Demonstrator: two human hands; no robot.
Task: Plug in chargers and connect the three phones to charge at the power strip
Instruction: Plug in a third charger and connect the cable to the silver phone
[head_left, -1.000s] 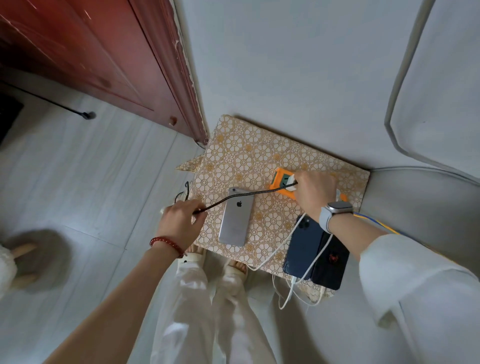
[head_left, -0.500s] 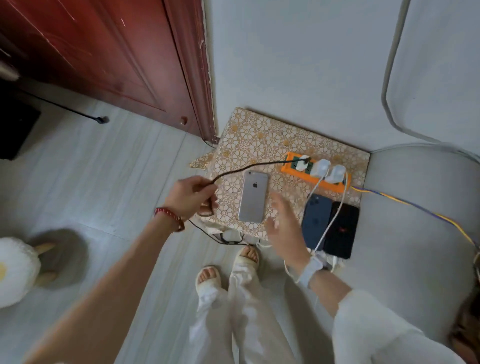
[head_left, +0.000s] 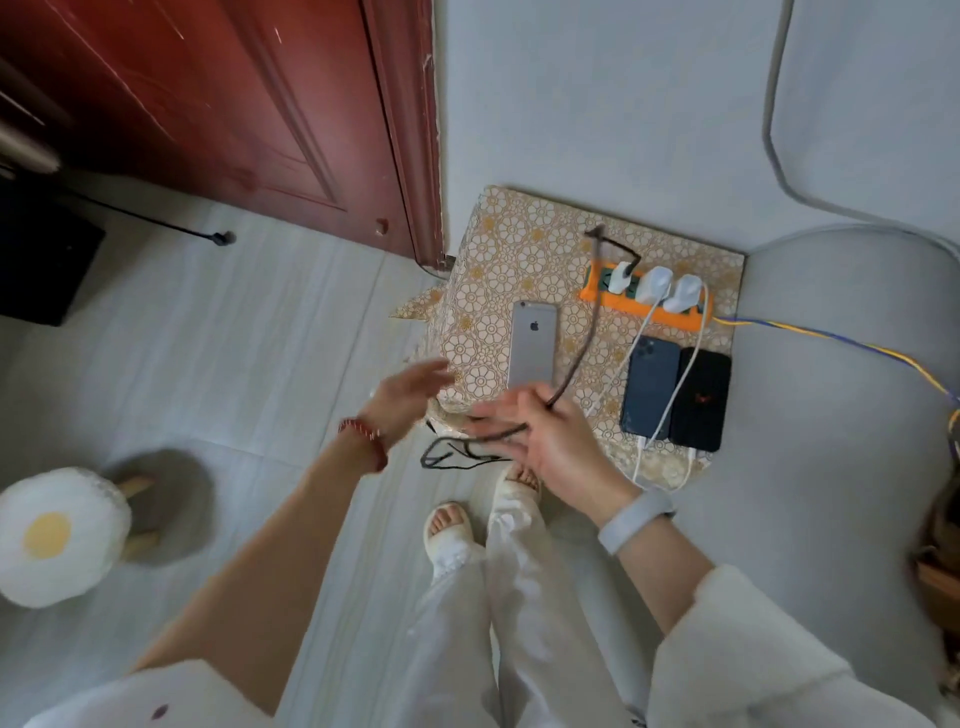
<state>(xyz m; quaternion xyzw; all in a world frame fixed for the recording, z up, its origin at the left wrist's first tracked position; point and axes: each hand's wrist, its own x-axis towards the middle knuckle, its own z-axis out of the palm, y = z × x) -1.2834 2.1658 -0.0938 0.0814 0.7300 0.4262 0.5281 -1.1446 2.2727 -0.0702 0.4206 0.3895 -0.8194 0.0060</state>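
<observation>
An orange power strip (head_left: 670, 314) lies at the back of a small table with a gold floral cloth (head_left: 504, 249). Three white chargers (head_left: 655, 283) sit plugged into it. A dark blue phone (head_left: 649, 387) and a black phone (head_left: 701, 400) lie side by side with white cables in their near ends. A silver phone (head_left: 533, 345) lies face down to their left, with no cable in it. A black braided cable (head_left: 582, 343) runs from the leftmost charger into my right hand (head_left: 550, 447), which holds it. My left hand (head_left: 410, 395) hovers open and blurred beside the table's left edge.
A dark red door (head_left: 234, 114) stands at the left of the grey wall. A grey sofa (head_left: 831, 467) borders the table on the right, with a blue and yellow cord (head_left: 841, 338) running over it. An egg-shaped stool (head_left: 57, 535) stands on the floor at left. My feet are below the table.
The black cable has passed from my left hand to my right hand. My left hand let go and opened. My right hand came back from the power strip toward me.
</observation>
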